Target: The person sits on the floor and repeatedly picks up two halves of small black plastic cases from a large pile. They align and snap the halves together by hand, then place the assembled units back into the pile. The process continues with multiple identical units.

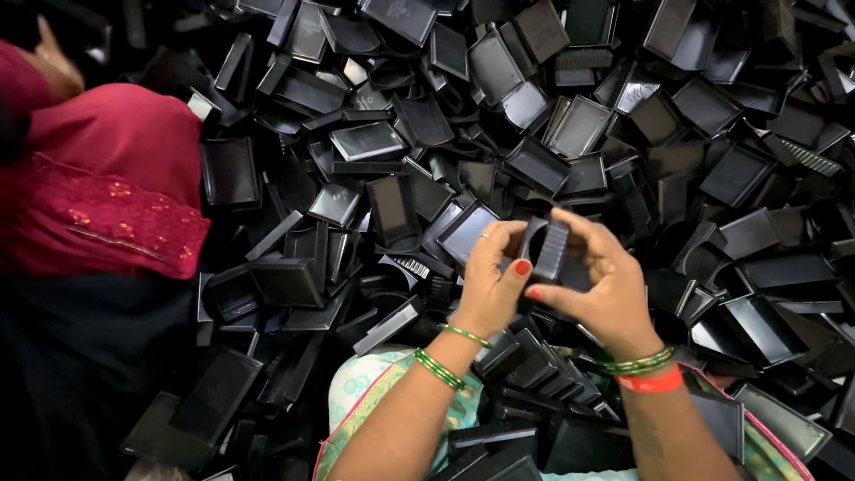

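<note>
My left hand [488, 281] and my right hand [598, 283] meet over a big heap of black plastic parts. Together they grip a small black ribbed plastic piece [549, 251], held upright between the fingers of both hands. The left thumb presses its lower left edge, and the right fingers wrap its top and right side. Green bangles sit on both wrists, with a red band on the right one.
Several black shallow plastic trays and lids [570, 125] lie piled loosely all around, filling the view. Another person in a dark pink garment [107, 178] sits at the left, with one hand [53, 67] at the upper left corner.
</note>
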`<state>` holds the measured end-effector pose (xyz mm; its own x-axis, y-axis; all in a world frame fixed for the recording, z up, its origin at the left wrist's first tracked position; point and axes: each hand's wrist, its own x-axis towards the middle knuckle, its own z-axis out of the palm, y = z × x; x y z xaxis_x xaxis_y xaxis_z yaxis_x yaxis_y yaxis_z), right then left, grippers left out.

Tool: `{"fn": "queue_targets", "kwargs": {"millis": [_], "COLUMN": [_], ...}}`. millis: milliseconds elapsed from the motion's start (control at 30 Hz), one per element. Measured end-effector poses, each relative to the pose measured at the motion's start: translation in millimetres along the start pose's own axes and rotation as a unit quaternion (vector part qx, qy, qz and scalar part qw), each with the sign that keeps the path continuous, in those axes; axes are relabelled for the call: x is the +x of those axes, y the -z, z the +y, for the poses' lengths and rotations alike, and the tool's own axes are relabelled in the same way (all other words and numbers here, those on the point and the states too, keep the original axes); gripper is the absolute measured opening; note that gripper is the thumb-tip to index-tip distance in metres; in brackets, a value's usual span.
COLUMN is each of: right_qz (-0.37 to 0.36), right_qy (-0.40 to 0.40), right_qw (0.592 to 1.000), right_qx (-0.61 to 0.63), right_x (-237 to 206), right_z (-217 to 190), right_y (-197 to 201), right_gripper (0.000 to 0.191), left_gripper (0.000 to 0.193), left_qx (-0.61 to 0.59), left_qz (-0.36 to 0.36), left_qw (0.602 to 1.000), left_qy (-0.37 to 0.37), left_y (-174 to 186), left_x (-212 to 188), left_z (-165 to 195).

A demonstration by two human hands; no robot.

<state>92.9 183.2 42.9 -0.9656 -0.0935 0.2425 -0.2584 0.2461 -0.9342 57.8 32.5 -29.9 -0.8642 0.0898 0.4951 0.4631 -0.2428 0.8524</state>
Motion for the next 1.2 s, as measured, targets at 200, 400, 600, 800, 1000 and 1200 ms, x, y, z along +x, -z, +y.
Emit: {"fn": "queue_targets", "kwargs": {"millis": [200, 400, 600, 800, 1000, 1200], "right_qz": [-0.046, -0.029, -0.029, -0.013, -0.032, -0.018], "right_qy": [0.011, 0.018, 0.011, 0.012, -0.010, -0.032], "right_qw": [0.999, 0.999, 1.000, 0.999, 0.996, 0.997], "right_qx": [0.008, 0.004, -0.007, 0.038, 0.086, 0.065], "right_x": [0, -1, -3, -3, -4, -2], "right_z": [-6, 0, 2, 8, 12, 16], "right_y": [13, 3, 6, 11, 11, 11], "right_gripper": [0.087, 0.088, 0.088, 0.091, 0.086, 0.085], "left_gripper": [0.079, 0.079, 0.076, 0.061, 0.051, 0.062], "left_qx": [-0.023, 0.016, -0.059, -0.152, -0.144, -0.110], "left_qz": [-0.010, 0.008, -0.083, -0.085, -0.084, -0.152], "left_qw": [0.999, 1.000, 0.984, 0.977, 0.980, 0.979], "left_qy": [0.029, -0.004, 0.146, 0.126, 0.104, 0.080], "left_y": [-1, -5, -2, -2, -1, 6], "left_x": [-1, -7, -6, -3, -1, -2], "left_z": [1, -14, -15, 3, 10, 0]}}
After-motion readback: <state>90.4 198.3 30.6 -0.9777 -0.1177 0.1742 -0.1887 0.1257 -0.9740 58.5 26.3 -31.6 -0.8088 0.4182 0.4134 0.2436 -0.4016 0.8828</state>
